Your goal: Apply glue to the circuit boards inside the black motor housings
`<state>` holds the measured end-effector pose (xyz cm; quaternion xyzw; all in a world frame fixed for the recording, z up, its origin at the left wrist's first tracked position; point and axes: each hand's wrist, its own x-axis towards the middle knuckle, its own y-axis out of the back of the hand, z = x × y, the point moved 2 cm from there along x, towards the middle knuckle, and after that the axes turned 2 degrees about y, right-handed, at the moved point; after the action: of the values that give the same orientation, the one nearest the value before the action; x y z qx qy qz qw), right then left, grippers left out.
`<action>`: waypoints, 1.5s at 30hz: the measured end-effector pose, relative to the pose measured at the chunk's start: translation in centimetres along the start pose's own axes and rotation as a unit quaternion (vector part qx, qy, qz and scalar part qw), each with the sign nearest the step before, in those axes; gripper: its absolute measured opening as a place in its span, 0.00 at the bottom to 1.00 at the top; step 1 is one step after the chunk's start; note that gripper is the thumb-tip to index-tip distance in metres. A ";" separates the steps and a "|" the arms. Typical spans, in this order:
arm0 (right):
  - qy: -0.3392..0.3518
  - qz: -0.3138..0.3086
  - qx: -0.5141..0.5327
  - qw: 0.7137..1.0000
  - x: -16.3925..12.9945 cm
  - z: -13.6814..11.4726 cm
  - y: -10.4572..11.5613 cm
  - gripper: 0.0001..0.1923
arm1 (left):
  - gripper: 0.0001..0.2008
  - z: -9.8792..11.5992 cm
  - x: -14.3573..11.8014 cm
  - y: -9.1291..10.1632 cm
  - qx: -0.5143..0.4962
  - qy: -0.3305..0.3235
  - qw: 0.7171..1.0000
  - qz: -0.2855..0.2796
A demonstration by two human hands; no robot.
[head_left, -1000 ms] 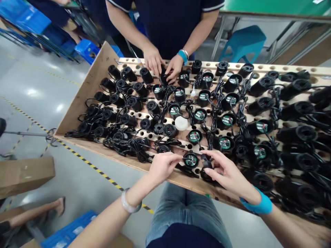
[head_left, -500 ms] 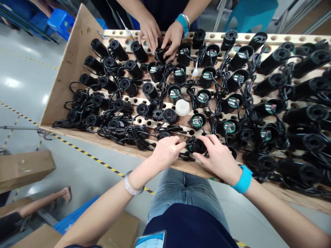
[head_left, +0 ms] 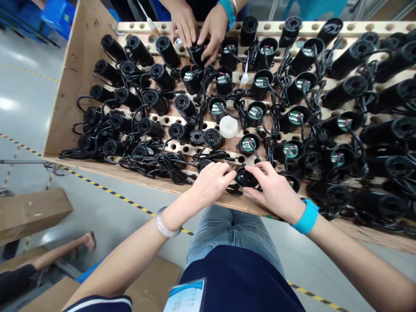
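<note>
At the near edge of the wooden box, both hands are at one black cylindrical housing with a dark slotted cap (head_left: 246, 177) at its mouth. My right hand (head_left: 276, 188) curves round the cap's right side, thumb near me and forefinger on the far rim. My left hand (head_left: 211, 182) is closed in a pinch at the left rim; what lies between its fingertips is hidden. Just beyond stands an open black housing (head_left: 248, 143) showing a green circuit board. To its left are a round white tub (head_left: 229, 126) and a loose black disc-shaped cap (head_left: 196, 137).
Rows of black housings with coiled cables fill the wooden box (head_left: 65, 86), some capped, some open. A white-tipped bottle (head_left: 245, 80) stands among them. Across the box, a co-worker's hands (head_left: 198, 37) work on another housing. Cardboard boxes (head_left: 35, 214) lie on the floor at left.
The view has shifted, so the box and the co-worker's hands sit higher in the picture. Both my hands stay at the same housing, with only slight finger movement.
</note>
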<state>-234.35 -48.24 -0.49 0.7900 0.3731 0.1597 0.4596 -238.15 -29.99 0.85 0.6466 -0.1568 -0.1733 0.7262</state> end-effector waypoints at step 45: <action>0.047 -0.035 -0.064 0.996 0.4 -0.6 0.2 0.23 | 0.13 0.5 -0.3 0.4 -0.015 0.008 0.999 -0.036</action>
<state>-234.37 -47.61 -0.02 0.7365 0.4112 0.2043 0.4967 -238.57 -30.25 1.30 0.6424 -0.1252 -0.1965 0.7301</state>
